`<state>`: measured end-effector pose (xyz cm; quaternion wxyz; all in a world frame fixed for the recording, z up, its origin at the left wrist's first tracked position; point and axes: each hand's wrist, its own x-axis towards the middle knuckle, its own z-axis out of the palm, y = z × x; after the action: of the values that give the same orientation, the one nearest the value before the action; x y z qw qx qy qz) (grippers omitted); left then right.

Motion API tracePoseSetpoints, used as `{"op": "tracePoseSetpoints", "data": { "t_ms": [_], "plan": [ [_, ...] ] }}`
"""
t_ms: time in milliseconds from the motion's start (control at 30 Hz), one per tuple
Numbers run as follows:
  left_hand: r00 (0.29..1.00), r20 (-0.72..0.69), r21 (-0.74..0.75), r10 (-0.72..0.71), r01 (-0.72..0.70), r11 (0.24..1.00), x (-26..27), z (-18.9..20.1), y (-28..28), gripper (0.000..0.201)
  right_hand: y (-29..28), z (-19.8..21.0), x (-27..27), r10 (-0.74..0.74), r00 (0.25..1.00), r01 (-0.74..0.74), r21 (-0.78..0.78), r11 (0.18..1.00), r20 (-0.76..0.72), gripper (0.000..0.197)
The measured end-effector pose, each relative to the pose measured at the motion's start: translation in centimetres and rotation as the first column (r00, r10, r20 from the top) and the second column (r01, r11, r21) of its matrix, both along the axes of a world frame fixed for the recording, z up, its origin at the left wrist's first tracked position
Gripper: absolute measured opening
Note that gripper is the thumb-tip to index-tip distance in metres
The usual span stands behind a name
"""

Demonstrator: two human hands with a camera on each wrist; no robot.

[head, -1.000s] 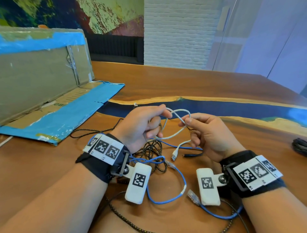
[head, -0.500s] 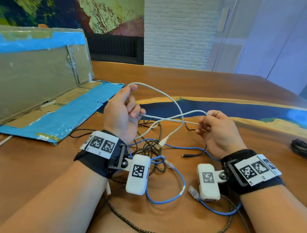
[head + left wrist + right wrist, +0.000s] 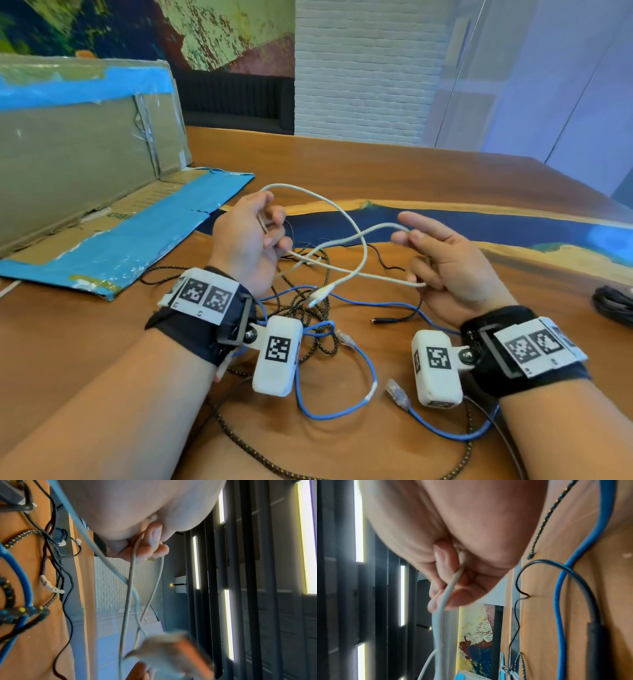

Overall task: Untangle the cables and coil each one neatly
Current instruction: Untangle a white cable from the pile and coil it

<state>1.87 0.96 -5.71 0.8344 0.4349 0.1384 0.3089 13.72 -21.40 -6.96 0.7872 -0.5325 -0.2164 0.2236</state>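
Both hands are raised above the tabletop [image 3: 394, 164], palms facing — the left hand [image 3: 248, 240] grips the white cable [image 3: 356, 222], the right hand [image 3: 445, 263] pinches it. It spans side to side between them, above the tangle near the near edge.

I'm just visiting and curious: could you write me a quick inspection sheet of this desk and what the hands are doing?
Surface: wooden table with a blue inlay.
Job's things: white cable held up between both hands.
Clutter: taped cardboard at left.
Grippers: left hand grips the white cable; right hand pinches it.
Cables: blue cable, braided cable and thin black cable tangled on the table; black bundle at right.
Surroundings: white brick wall, mural.
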Motion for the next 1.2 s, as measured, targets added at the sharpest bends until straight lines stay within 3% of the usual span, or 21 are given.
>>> {"op": "tracePoseSetpoints", "data": {
  "t_ms": [100,167,300,533,700,833,867,967,1067,1133,1200],
  "plan": [
    [1.000,0.011,-0.034,0.014,-0.014,0.999,0.0,0.2,0.6,0.019,-0.3,0.1,1.2,-0.233,0.958,0.260,0.161,0.952,-0.168,0.036],
    [1.000,0.005,-0.025,0.015,-0.015,1.000,-0.1,0.3,0.8,0.019,-0.8,-0.1,2.0,-0.276,0.934,0.317,0.172,0.933,-0.227,0.044],
    [0.998,-0.029,0.057,0.061,-0.060,0.997,0.1,0.2,0.7,0.020,-0.7,-0.6,2.5,-0.335,0.924,0.339,-0.010,0.941,-0.185,0.043],
    [0.993,-0.043,0.105,0.113,-0.108,0.989,0.1,0.1,1.4,0.031,-1.1,-1.0,3.1,-0.444,0.886,0.422,-0.162,0.892,-0.135,0.038],
    [0.995,-0.089,0.251,0.054,-0.030,0.968,0.2,-0.2,0.2,0.035,-0.7,-0.8,2.6,-0.429,0.903,0.418,-0.177,0.891,-0.027,0.037],
    [0.984,-0.174,0.323,0.039,0.019,0.946,0.1,-0.2,-0.5,0.028,-0.6,-0.3,1.9,-0.393,0.912,0.408,-0.161,0.898,0.117,0.070],
    [0.979,-0.195,0.320,0.059,0.007,0.947,0.1,-0.1,-0.6,0.028,-0.6,-0.2,1.7,-0.380,0.916,0.397,-0.156,0.905,0.127,0.068],
    [0.956,-0.204,0.304,0.213,-0.146,0.941,0.4,-0.2,-0.2,0.019,-0.3,0.2,1.1,-0.299,0.941,0.322,-0.149,0.935,0.157,0.038],
    [0.931,-0.162,0.322,0.326,-0.263,0.909,0.5,-0.1,0.3,0.012,-0.2,0.7,0.3,-0.185,0.962,0.208,-0.102,0.973,0.200,0.035],
    [0.954,-0.048,0.334,0.295,-0.263,0.905,0.2,0.1,0.2,0.012,-0.2,0.9,-0.2,-0.107,0.964,0.131,-0.086,0.988,0.245,0.032],
    [0.991,0.096,0.350,0.091,-0.119,0.929,-0.4,0.5,-0.5,0.017,-0.1,0.9,-0.7,-0.030,0.948,0.059,-0.082,0.995,0.318,0.029]
  ]
}}
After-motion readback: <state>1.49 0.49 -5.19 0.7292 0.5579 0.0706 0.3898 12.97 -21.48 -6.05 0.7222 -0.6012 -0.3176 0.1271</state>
